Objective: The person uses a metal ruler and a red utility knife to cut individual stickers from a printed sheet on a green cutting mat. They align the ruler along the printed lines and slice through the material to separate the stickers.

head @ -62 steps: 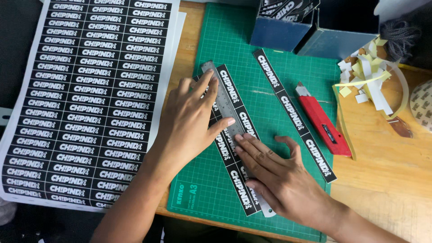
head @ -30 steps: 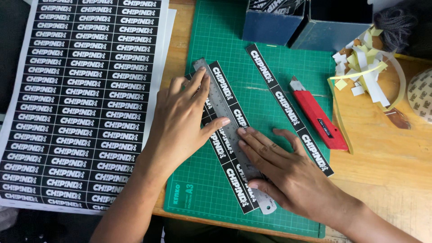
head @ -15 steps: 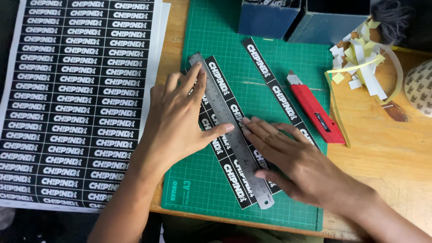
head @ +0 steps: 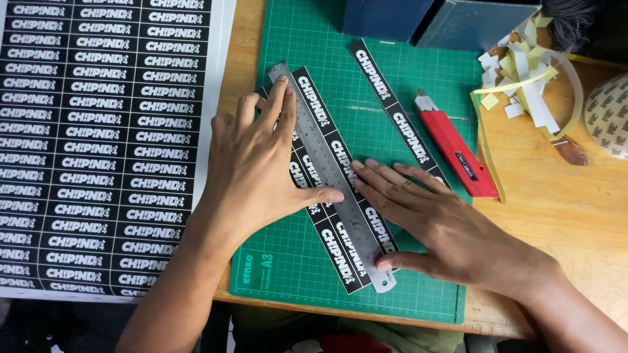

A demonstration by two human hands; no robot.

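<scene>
Black-white label sheet [head: 98,144] far left; label strips [head: 399,117] on mat; perhaps boxes [head: 386,16] at top.

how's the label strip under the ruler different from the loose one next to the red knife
The strip under the ruler is wider, two labels across, while the loose strip is a single row. The first is partly covered by the metal ruler and pinned by the left hand and right hand; the loose strip lies bare and untouched. Both are black with white print, slanted alike on the green mat.
</scene>
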